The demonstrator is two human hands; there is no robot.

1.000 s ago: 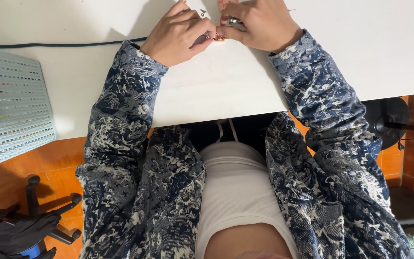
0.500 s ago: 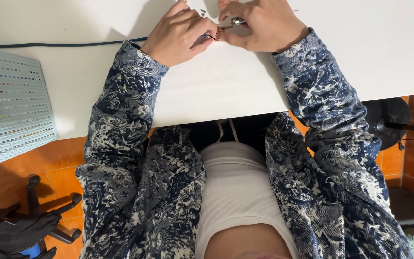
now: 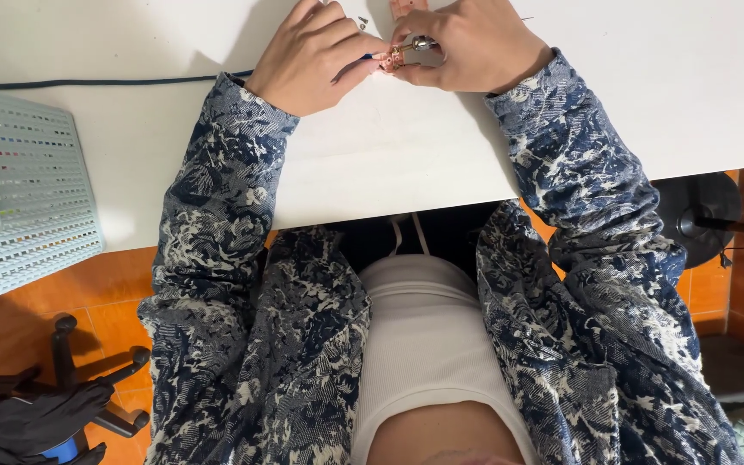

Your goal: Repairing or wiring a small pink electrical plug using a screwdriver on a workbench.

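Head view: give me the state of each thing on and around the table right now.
Left hand: resting on the white table, fingertips pinching a small pinkish part.
Right hand: gripping a small metal tool at that part.
Black cable: lying flat along the table.
Perforated basket: overhanging the table's edge.
Tiny screws: loose on the table.

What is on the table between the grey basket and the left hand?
Head view: only the thin black cable on the white table, between the grey plastic basket and the left hand.
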